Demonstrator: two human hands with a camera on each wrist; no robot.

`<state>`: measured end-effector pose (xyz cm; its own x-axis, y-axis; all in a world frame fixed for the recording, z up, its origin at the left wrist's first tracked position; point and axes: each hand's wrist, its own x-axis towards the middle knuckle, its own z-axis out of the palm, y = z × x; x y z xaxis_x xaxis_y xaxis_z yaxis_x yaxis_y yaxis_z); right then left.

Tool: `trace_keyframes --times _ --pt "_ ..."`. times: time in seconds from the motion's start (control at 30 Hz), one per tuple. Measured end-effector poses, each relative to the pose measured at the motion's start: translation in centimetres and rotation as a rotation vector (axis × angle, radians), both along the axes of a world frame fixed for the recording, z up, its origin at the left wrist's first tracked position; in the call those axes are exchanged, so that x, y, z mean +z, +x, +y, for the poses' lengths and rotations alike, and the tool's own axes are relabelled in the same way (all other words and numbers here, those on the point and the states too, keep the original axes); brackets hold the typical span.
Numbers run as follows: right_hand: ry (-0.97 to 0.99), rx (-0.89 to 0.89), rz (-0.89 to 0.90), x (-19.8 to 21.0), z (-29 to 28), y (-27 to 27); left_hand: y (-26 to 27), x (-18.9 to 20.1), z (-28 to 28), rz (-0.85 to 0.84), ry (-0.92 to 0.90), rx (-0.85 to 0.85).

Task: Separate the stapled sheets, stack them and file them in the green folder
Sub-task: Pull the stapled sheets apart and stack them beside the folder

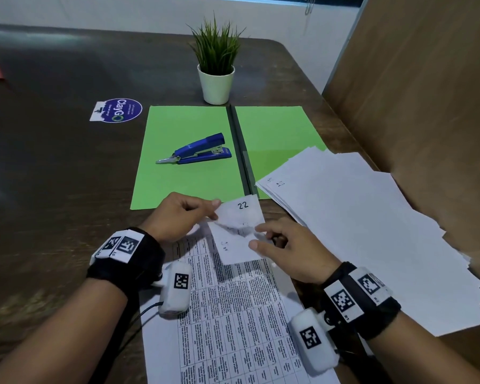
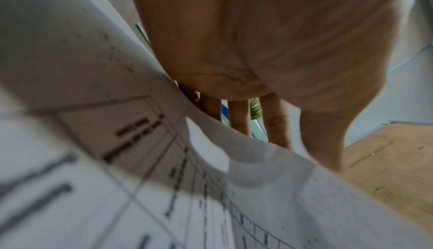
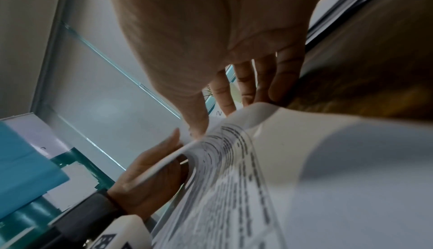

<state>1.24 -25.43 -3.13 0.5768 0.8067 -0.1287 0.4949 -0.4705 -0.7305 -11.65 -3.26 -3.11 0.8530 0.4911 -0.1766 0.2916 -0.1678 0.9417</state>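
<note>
A set of stapled sheets [image 1: 227,314] printed with a table lies in front of me, its top corner folded back to show a white back marked 22 [image 1: 243,205]. My left hand [image 1: 178,217] pinches the folded corner from the left. My right hand [image 1: 283,245] pinches the same corner from the right. The green folder [image 1: 183,184] lies open beyond, with a blue stapler [image 1: 197,151] on its left half. In the wrist views the curled sheets [image 2: 140,160] [image 3: 257,160] fill the lower half, with fingers [image 2: 236,116] [image 3: 222,90] behind the paper.
A loose pile of white sheets [image 1: 372,231] spreads over the folder's right half and the table's right side. A potted plant [image 1: 216,65] stands behind the folder. A ClayGo sticker [image 1: 117,110] lies at left, a brown panel [image 1: 427,92] at right.
</note>
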Motion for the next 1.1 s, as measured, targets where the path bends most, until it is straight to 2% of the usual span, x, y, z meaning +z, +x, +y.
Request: trace_keyframes --times 0.23,0.43,0.63,0.87,1.1 --pt "0.011 0.029 0.023 -0.2 -0.4 -0.1 0.1 -1.1 0.5 -0.006 0.072 0.010" --pt "0.095 -0.089 0.078 -1.6 0.1 0.8 0.0 -1.1 0.4 -0.017 0.013 -0.040" --pt "0.050 -0.069 0.061 -1.4 0.7 1.2 -0.2 -0.3 0.0 -0.026 -0.012 -0.059" --pt "0.104 -0.069 0.073 -1.2 1.8 1.5 0.0 -0.4 0.2 0.036 0.104 -0.071" --pt "0.134 -0.035 -0.076 -0.8 2.4 0.9 0.3 -0.2 -0.1 0.114 0.103 -0.023"
